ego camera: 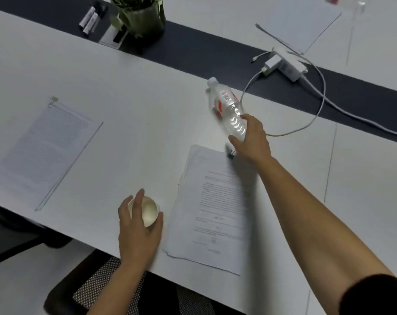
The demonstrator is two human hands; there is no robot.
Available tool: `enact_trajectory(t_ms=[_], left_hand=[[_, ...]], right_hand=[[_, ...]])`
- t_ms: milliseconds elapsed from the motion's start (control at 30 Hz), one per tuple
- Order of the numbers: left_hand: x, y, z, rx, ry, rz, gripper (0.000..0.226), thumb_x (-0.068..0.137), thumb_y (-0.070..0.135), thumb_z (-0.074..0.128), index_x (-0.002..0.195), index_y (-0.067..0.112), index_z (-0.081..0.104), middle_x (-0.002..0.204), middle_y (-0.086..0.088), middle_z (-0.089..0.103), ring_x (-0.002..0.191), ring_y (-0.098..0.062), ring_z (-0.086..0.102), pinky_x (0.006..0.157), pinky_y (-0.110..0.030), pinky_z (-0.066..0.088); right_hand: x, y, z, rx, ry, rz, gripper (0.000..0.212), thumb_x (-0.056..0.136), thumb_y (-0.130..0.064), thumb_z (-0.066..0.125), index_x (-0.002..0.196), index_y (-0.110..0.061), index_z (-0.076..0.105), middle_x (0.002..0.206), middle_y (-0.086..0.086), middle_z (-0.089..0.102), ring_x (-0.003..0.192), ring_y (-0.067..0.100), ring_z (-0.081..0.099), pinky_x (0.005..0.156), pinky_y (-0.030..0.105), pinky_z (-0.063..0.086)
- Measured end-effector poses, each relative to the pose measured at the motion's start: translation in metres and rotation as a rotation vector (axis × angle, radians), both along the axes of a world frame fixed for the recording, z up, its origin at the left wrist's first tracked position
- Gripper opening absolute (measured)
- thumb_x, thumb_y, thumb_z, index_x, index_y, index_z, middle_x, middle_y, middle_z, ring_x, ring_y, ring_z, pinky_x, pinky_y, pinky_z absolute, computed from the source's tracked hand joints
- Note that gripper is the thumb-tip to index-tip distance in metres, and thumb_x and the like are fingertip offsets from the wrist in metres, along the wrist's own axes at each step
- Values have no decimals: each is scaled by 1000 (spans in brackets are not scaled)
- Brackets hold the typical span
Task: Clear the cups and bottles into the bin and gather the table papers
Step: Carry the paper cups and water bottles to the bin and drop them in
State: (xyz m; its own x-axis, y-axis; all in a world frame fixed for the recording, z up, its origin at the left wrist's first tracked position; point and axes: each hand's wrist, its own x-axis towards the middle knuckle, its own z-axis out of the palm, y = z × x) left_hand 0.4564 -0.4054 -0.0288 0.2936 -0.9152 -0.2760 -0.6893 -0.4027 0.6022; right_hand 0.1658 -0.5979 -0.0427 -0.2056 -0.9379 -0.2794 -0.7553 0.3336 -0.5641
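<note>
Where a mesh-seated chair (97,285) sits tucked under the near edge of the white table (136,110), the left hand (138,230) is wrapped around a small paper cup (150,212). Its thumb is on the cup's right side and its fingers curl over the rim and left side. The cup stands upright close to the near edge.

Just right of the cup lies a stack of printed papers (215,208), slightly askew, with a dark binder clip (231,153) at its far right corner. Well to the left lies a second clipped set of papers (47,151), its clip (53,100) at the far corner.

Beyond the nearer stack, the right hand (253,140) grasps the lower end of a clear plastic bottle (229,108) with a red-and-white label. The bottle is tilted, its white cap pointing far and left; it is blurred, and whether it touches the table cannot be told.

Farther right, a white cable (284,131) loops across to a white power block (286,63) on the dark strip (204,53) running along the table's middle. On the same strip, farther left, stand a potted plant (143,19) and some markers (90,18). Another sheet (299,21) lies on the far side.
</note>
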Motion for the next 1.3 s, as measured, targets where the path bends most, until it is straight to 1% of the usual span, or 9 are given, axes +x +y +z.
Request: enact_trajectory(t_ms=[100,267,367,567,700,967,1100,1200,1300], left_hand=[[3,-3,2,-2,-18,-55,76,88,33,70,152,34,29,148,-3,27,123,-27,50,88,-42,50],[28,-10,36,38,101,38,77,89,51,63,153,44,21,145,2,23,119,-28,54,98,-41,47],[48,-17,73,-46,201,62,78,87,53,64,153,45,22,141,6,23,105,-23,61,99,-38,48],[85,-10,115,-205,330,-26,77,88,38,69,152,40,27,127,13,24,115,-12,44,93,-29,44],[108,10,141,-296,367,-67,76,86,42,71,150,41,30,124,18,28,117,-11,45,97,-34,46],[133,98,207,-615,350,173,88,72,41,79,147,25,37,128,30,42,118,8,45,99,-22,39],[134,182,218,-631,299,360,91,69,42,86,144,22,40,137,7,50,120,-6,52,99,-22,46],[147,246,218,-619,223,496,86,68,42,83,142,25,42,134,12,52,120,-9,54,99,-29,46],[175,310,226,-628,153,649,82,65,41,79,138,29,43,123,31,52,114,1,55,90,-21,46]], right_hand=[[0,-10,3,-6,26,-52,44,87,-34,69,122,-19,46,121,8,58,97,28,60,72,35,41],[31,22,54,10,-73,-149,45,89,-42,68,118,-20,42,113,4,60,72,15,60,69,32,42],[64,71,100,-18,-235,-248,50,85,-54,69,115,-29,37,125,2,59,94,21,68,88,44,55],[139,200,168,-105,-497,-424,53,81,-42,78,123,-42,45,113,-15,63,93,7,69,79,30,59],[167,259,186,-193,-586,-486,52,81,-37,78,125,-46,51,114,-11,68,97,8,71,86,42,60],[182,319,217,-221,-705,-201,70,65,-57,74,131,-44,53,116,-11,69,98,14,72,85,36,60],[191,349,206,-148,-755,-57,55,77,-40,80,125,-46,54,111,-11,70,94,13,72,81,32,60],[217,368,194,-70,-836,35,51,82,-29,79,125,-44,56,112,-8,71,95,14,73,81,31,59],[261,390,197,-12,-900,174,51,82,-26,78,124,-44,55,111,-8,71,95,10,73,83,30,59]])
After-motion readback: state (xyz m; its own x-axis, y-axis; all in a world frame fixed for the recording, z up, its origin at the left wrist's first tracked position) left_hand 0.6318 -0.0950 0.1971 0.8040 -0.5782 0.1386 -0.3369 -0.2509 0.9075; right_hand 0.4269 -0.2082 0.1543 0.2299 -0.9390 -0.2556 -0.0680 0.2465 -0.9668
